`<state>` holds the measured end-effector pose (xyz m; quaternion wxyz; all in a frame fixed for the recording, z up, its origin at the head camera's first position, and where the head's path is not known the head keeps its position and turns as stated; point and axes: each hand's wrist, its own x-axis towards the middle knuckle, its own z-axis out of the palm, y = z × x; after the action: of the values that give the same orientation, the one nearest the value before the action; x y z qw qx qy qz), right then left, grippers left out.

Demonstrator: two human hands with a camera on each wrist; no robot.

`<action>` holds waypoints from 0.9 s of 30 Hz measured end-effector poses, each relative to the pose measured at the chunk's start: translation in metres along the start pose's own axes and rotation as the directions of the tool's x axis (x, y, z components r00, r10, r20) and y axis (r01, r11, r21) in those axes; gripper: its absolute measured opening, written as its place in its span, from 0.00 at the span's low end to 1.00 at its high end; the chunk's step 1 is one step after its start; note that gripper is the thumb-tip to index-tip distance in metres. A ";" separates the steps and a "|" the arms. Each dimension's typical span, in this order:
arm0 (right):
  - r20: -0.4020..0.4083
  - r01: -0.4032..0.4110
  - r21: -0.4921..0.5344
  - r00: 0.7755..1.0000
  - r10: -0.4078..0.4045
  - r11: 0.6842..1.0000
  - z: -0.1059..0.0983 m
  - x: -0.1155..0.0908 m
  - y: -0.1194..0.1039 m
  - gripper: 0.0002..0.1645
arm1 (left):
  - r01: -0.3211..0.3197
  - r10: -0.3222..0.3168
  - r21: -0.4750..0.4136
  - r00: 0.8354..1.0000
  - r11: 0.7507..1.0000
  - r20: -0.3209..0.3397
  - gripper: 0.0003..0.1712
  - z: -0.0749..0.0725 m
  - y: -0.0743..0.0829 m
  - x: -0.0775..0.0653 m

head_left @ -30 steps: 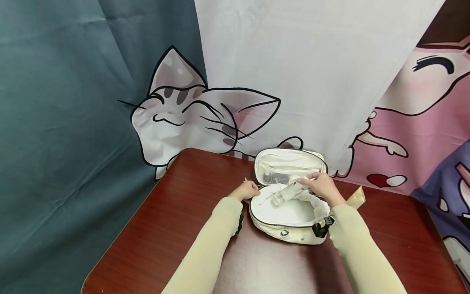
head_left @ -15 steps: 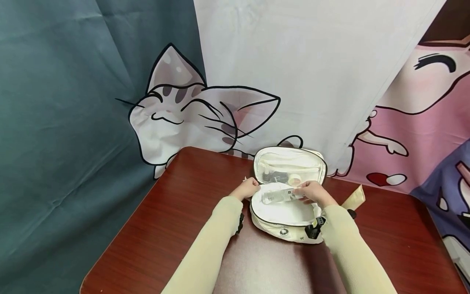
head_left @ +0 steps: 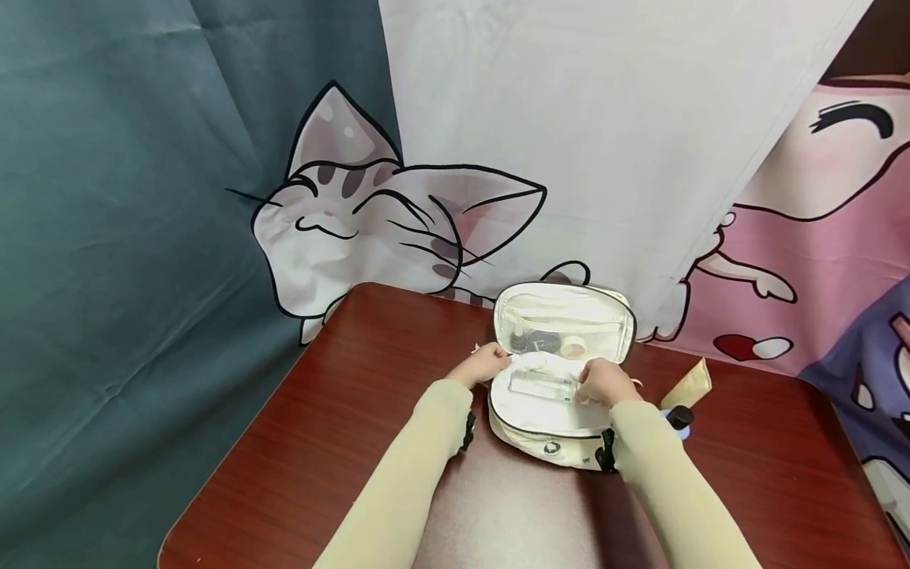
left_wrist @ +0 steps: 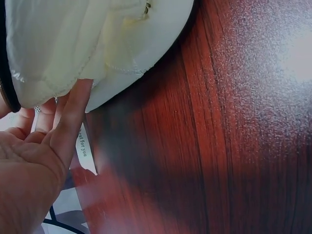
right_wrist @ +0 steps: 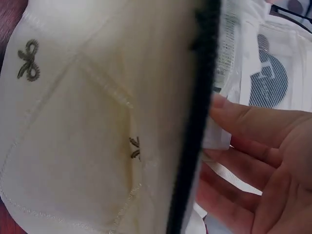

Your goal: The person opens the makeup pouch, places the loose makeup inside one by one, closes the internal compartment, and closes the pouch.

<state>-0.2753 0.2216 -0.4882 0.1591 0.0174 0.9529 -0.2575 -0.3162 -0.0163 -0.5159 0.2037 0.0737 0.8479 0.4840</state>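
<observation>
Lowered centre-right, the clear plastic container [head_left: 535, 386] pinched by the right grip [head_left: 606, 382] could be snagged if white fabric lining [head_left: 535, 417] held by the left grip [head_left: 486, 363] slips.

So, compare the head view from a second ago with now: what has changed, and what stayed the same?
The right hand moved down and slightly left, taking the clear bottle from a tilt at the mouth of the bag to lying flatter inside; it still grips the bottle. The right sleeve shifted, uncovering a black-capped blue bottle. Unchanged: the left hand holds the bag's edge and the lid stays open.
</observation>
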 end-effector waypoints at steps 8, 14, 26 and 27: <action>-0.111 -0.005 -0.185 0.994 -0.016 0.983 -0.004 -0.003 -0.007 0.08 | 0.011 -0.010 -0.024 0.999 1.000 0.036 0.13 -0.001 0.001 0.000; -0.044 -0.027 -0.058 0.999 0.025 0.998 -0.012 -0.005 -0.010 0.12 | 0.015 -0.014 -0.023 0.999 1.000 0.039 0.14 -0.001 0.001 -0.001; 0.131 -0.034 0.315 0.991 -0.008 0.949 -0.045 -0.009 -0.002 0.23 | 0.050 -0.046 -0.071 0.998 0.996 0.050 0.15 -0.004 -0.001 -0.002; 0.095 -0.016 0.339 0.995 -0.017 0.941 -0.056 -0.011 0.000 0.24 | 0.050 -0.046 -0.071 0.998 0.996 0.051 0.15 -0.004 -0.001 -0.002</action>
<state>-0.2818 0.2496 -0.4391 0.1996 0.0317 0.8855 -0.4184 -0.3162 -0.0205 -0.5151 0.2388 0.0579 0.8261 0.5071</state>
